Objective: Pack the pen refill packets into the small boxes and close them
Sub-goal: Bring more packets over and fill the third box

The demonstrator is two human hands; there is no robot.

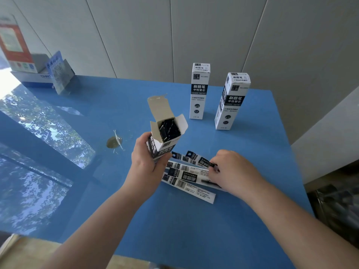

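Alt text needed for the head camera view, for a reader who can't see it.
A person's left hand holds an open box with dark refills inside, while the right hand pinches a packet from the loose packets on a blue table. Two closed boxes stand behind.

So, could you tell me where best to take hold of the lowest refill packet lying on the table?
Probably the near-right end of the lowest refill packet: it juts free of the pile on the blue table. Pinch across its narrow width from the right hand side.
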